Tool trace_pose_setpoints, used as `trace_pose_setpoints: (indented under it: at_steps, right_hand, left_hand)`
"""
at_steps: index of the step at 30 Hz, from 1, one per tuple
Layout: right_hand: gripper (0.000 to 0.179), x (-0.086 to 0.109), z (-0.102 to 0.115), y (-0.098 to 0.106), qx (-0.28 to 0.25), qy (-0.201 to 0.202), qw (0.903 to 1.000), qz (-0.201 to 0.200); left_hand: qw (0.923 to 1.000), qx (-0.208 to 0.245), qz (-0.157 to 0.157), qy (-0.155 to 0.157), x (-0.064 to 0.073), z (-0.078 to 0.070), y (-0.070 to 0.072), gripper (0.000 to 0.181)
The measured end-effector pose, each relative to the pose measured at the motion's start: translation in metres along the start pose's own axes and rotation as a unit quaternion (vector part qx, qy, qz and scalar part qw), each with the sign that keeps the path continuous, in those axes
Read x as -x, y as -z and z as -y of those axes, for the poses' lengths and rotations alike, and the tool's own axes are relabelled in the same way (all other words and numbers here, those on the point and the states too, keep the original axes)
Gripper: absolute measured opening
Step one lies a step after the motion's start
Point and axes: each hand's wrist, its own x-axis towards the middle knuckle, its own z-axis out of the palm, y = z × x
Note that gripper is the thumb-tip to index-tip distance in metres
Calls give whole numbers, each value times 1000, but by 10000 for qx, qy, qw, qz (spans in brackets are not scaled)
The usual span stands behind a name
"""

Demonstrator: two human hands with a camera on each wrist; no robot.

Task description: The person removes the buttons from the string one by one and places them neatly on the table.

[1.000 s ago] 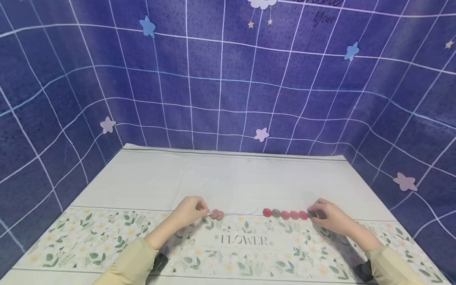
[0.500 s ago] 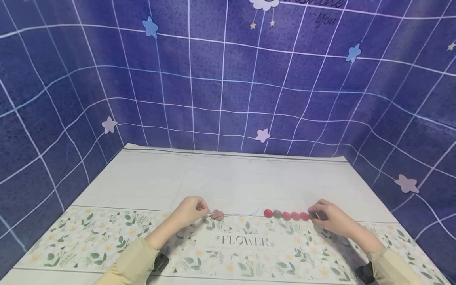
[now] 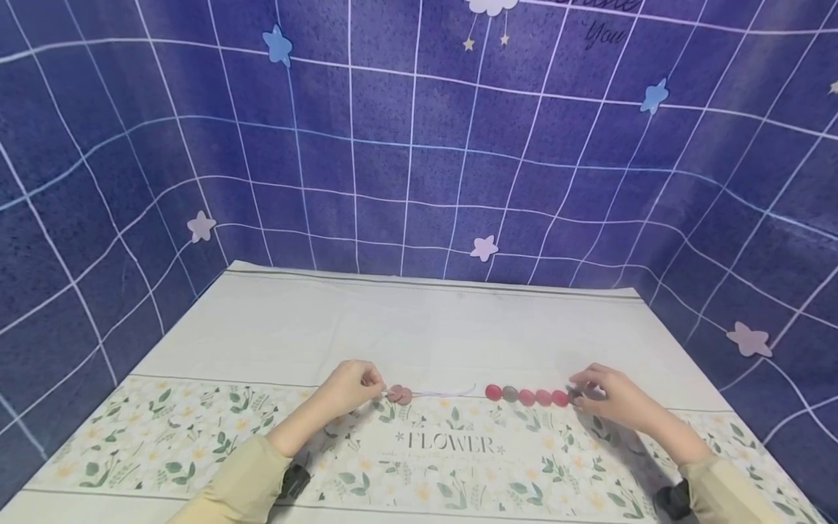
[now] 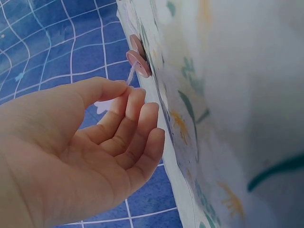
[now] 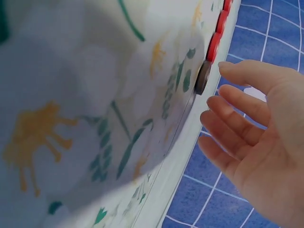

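Observation:
My left hand [image 3: 350, 386] pinches the end of a white string [image 4: 131, 76] between thumb and fingertips. Two pinkish-brown buttons [image 3: 401, 395] are threaded on it, overlapping on the cloth; the string's loose tail [image 3: 445, 394] trails off to the right. Past the tail, several round buttons lie in a row, mostly red [image 3: 527, 397], with one grey button [image 3: 509, 394] second from the left. A dark grey-brown button [image 5: 203, 78] ends the row on the right. Beside it is my right hand [image 3: 615, 397], fingers spread and holding nothing, thumb tip close to that button.
The table carries a white cloth [image 3: 419, 327] with a floral band and printed "FLOWER" lettering [image 3: 450, 442]. A blue grid-patterned curtain [image 3: 380, 175] with stars surrounds the back and sides. A dark device is strapped at each wrist.
My right hand's thumb and fingers have parted from the grey-brown button at the row's right end. The left hand, string and buttons keep their places.

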Motion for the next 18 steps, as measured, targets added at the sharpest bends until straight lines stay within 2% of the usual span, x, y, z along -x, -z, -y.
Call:
trace_pose_setpoints:
  at_steps: [13, 18]
  right_hand:
    - [25, -7, 11, -2, -53, 347, 9990, -277]
    - [25, -11, 16, -3, -58, 362, 9990, -261]
  left_hand:
    - [10000, 43, 9, -9, 1, -3, 1, 6]
    - [10000, 30, 37, -7, 1, -2, 0, 5]
